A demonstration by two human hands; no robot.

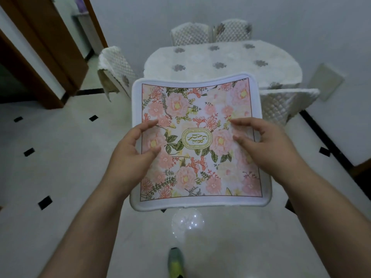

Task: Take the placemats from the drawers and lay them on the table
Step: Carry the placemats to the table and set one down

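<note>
A person holds a floral placemat flat in front of the body, above the tiled floor, short of the desk. The placemat has a white border, pink flowers and green leaves, and an oval label at its middle that reads GARDEN. The left hand is at the placemat's left edge, its thumb and curled fingers lying over the printed face, so this grip is grasping the placemat. The right hand is at the placemat's right edge in the same manner, fingers bent onto the top face, also grasping the placemat. The far edge of the placemat bows slightly and overlaps the near rim of the desk in the head view; whether it touches the desk cannot be told. The desk, beyond the placemat, is covered by a white cloth with grey flower motifs. Two chairs with quilted white covers stand on the far side of the desk, another chair stands left of the placemat's far corner, and a fourth chair stands just right of the placemat. A green shoe shows on the floor below the placemat's near edge. A brown door frame stands well left of the placemat.
</note>
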